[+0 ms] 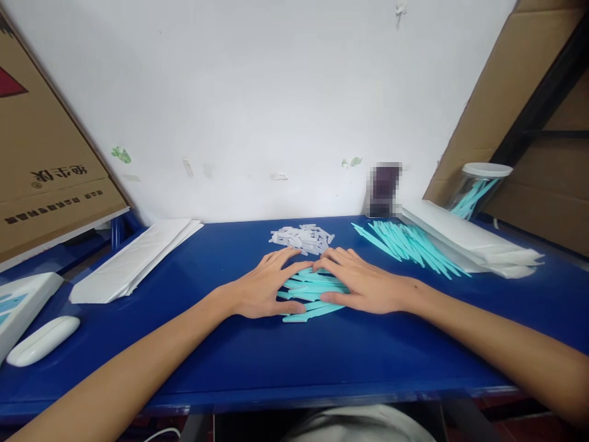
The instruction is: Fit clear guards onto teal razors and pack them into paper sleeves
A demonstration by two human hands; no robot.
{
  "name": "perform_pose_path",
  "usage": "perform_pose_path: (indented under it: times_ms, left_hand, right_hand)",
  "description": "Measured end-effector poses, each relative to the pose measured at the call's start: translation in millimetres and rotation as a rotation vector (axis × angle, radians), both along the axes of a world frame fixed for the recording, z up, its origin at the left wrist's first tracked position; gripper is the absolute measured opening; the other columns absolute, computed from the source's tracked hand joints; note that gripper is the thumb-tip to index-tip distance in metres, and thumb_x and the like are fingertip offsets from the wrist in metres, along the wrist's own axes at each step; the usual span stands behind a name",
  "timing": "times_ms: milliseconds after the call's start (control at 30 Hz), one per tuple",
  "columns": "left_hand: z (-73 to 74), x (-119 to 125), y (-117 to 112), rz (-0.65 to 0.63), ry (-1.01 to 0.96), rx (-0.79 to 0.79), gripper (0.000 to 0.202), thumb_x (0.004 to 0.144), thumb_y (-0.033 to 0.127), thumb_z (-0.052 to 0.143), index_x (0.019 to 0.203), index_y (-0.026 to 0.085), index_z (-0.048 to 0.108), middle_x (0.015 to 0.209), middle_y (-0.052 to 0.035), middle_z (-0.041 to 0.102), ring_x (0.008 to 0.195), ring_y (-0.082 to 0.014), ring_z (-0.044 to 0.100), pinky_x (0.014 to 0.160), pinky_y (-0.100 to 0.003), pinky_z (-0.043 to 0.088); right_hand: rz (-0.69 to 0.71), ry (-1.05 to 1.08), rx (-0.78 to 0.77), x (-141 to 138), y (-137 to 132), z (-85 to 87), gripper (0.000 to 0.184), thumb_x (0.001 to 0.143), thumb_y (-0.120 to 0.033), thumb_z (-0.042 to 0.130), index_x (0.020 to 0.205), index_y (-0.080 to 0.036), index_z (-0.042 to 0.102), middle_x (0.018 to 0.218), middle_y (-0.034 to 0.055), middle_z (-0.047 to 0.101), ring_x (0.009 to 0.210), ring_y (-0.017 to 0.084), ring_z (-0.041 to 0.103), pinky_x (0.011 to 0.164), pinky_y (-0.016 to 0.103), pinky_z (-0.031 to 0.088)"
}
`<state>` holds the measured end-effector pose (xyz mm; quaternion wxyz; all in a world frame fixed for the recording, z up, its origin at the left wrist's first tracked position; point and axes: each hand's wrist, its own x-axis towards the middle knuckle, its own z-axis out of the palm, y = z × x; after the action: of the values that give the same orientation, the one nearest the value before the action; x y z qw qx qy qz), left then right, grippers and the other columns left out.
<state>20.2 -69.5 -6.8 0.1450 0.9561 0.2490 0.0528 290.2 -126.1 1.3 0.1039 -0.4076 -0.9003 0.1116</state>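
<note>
A loose pile of slim teal eyebrow razors (317,288) lies on the blue table in front of me. My left hand (262,285) curves around the pile's left side, fingers apart and thumb resting by the razor ends. From the right, my right hand (356,279) cups the same pile, its fingers spread and arched over it. The fingertips of both hands nearly meet at the far side, covering part of the razors. Just beyond them sits a heap of small translucent white caps (304,237).
More teal razors (409,245) are fanned out at the right, beside white plastic bags (464,236) and a lidded jar (476,187). A pixelated phone-like object (383,189) leans on the wall. At left are white bags (138,261), a white oval case (43,341) and a white box (27,307).
</note>
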Motion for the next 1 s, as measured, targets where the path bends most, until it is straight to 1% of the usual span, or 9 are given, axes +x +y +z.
perform_pose_path:
  times_ms: [167,300,367,433,533,633,767,900,1000]
  left_hand:
    - [0.0,14,-2,0.054,-0.041,0.003,0.098,0.082,0.081,0.059,0.160,0.030,0.031,0.168,-0.0166,0.019,0.152,-0.0486,0.017,0.118,-0.070,0.025]
    - [-0.7,19,-2,0.090,-0.017,-0.015,0.107,0.077,0.084,0.062,0.162,0.029,0.027,0.170,-0.0167,0.015,0.153,-0.0491,0.012,0.118,-0.071,0.022]
    - [-0.3,16,-2,0.096,-0.019,-0.022,0.097,0.086,0.080,0.055,0.163,0.031,0.023,0.170,-0.0150,0.014,0.154,-0.0463,0.012,0.119,-0.070,0.021]
    - [0.7,10,-1,0.093,-0.047,-0.012,0.079,0.097,0.071,0.044,0.163,0.033,0.023,0.170,-0.0126,0.017,0.155,-0.0425,0.016,0.121,-0.068,0.021]
    - [2.7,-2,5,0.074,-0.054,0.035,0.067,0.102,0.063,0.040,0.162,0.035,0.026,0.169,-0.0112,0.020,0.154,-0.0407,0.019,0.122,-0.065,0.022]
    - [4.4,-14,13,0.067,-0.015,0.075,0.064,0.102,0.060,0.043,0.160,0.035,0.031,0.169,-0.0113,0.022,0.154,-0.0412,0.019,0.122,-0.065,0.021]
    - [5.2,-22,21,0.076,-0.003,0.085,0.060,0.103,0.055,0.043,0.159,0.035,0.034,0.168,-0.0111,0.024,0.154,-0.0404,0.020,0.122,-0.065,0.020]
    - [4.7,-22,23,0.049,0.019,0.063,0.071,0.098,0.060,0.052,0.160,0.034,0.031,0.168,-0.0119,0.024,0.153,-0.0423,0.021,0.121,-0.066,0.022]
    - [3.7,-20,23,0.061,0.029,0.054,0.078,0.094,0.066,0.055,0.161,0.033,0.031,0.168,-0.0126,0.024,0.152,-0.0436,0.021,0.121,-0.066,0.021]
  right_hand:
    - [-0.055,0.005,0.047,-4,1,-4.9,0.062,0.097,-0.071,0.039,0.136,-0.024,0.050,0.121,0.0113,0.056,0.102,0.029,0.052,0.090,0.050,0.043]
    - [-0.070,-0.001,0.055,-5,-1,-7.5,0.059,0.100,-0.069,0.032,0.133,-0.024,0.052,0.122,0.0113,0.057,0.103,0.029,0.053,0.090,0.050,0.042]
    - [-0.065,0.006,0.047,-2,-3,-7.6,0.055,0.103,-0.064,0.030,0.132,-0.023,0.053,0.121,0.0113,0.057,0.102,0.028,0.053,0.091,0.051,0.041]
    - [-0.064,0.018,0.054,1,-4,-7.2,0.050,0.103,-0.059,0.033,0.132,-0.024,0.053,0.121,0.0116,0.057,0.103,0.028,0.054,0.092,0.051,0.041]
    - [-0.069,0.024,0.067,4,-4,-6.6,0.049,0.101,-0.058,0.039,0.135,-0.025,0.052,0.122,0.0125,0.057,0.106,0.030,0.054,0.093,0.052,0.041]
    - [-0.066,0.009,0.081,2,-4,-6.9,0.053,0.100,-0.060,0.041,0.139,-0.026,0.052,0.124,0.0143,0.057,0.107,0.032,0.054,0.093,0.054,0.041]
    - [-0.051,-0.019,0.139,-12,-6,-8.3,0.052,0.100,-0.055,0.041,0.142,-0.025,0.051,0.127,0.0162,0.057,0.109,0.034,0.053,0.093,0.054,0.041]
    - [-0.054,-0.035,0.173,-23,-10,-9.0,0.047,0.104,-0.050,0.037,0.138,-0.023,0.054,0.130,0.0170,0.057,0.112,0.034,0.053,0.094,0.053,0.039]
    - [-0.048,-0.015,0.201,-21,-12,-9.6,0.044,0.106,-0.044,0.031,0.136,-0.023,0.055,0.129,0.0166,0.058,0.110,0.032,0.054,0.092,0.050,0.040]
